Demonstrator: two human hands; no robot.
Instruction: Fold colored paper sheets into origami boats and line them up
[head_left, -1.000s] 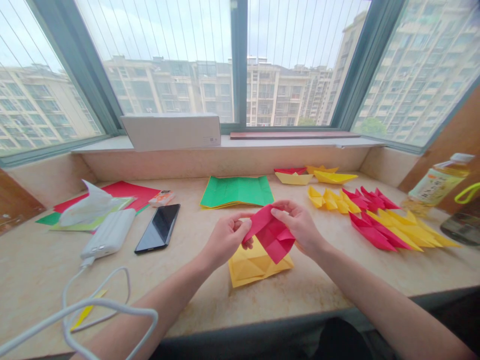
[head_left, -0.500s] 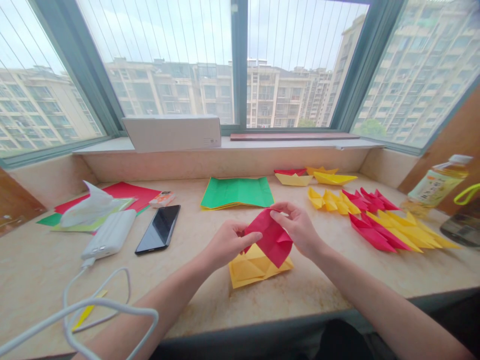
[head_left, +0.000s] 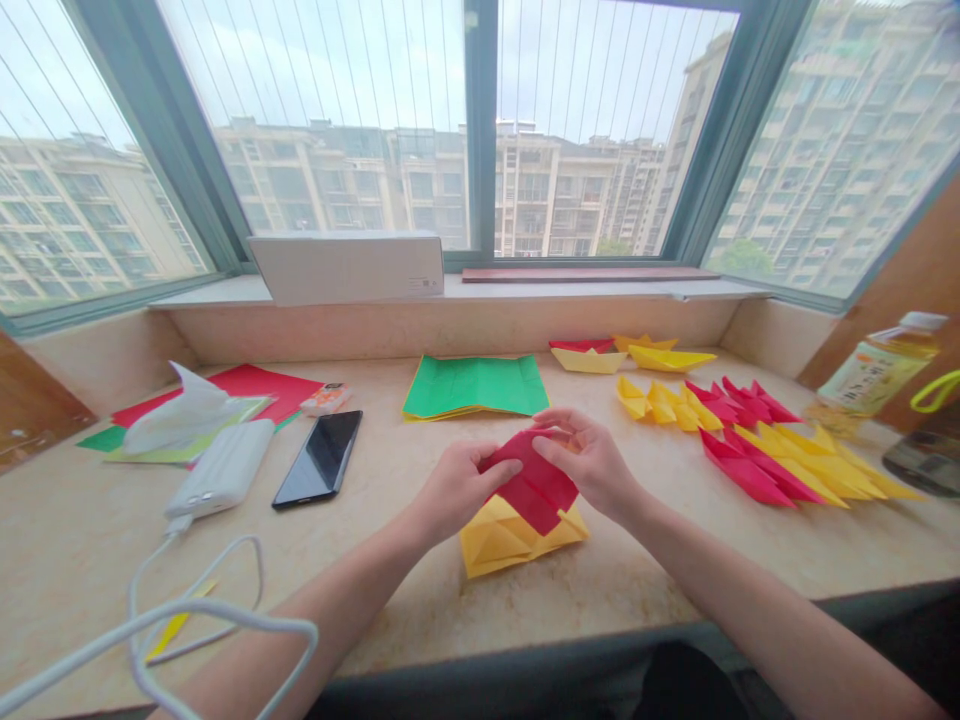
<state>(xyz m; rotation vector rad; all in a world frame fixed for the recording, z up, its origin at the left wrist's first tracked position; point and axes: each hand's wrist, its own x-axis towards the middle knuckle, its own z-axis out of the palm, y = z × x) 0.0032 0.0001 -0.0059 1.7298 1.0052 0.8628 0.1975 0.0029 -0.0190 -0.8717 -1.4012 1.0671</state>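
The red folded paper [head_left: 534, 492] is held up above the table [head_left: 405, 610], in front of a yellow folded piece [head_left: 499, 545]; the left hand [head_left: 463, 485] pinches its left side, the right hand [head_left: 589, 462] its upper right edge. It should prove light, springy at the folds and easily creased (or torn by a hard tug), so layered edges look the best hold. Compared with a second ago, the left thumb lies farther across its face.
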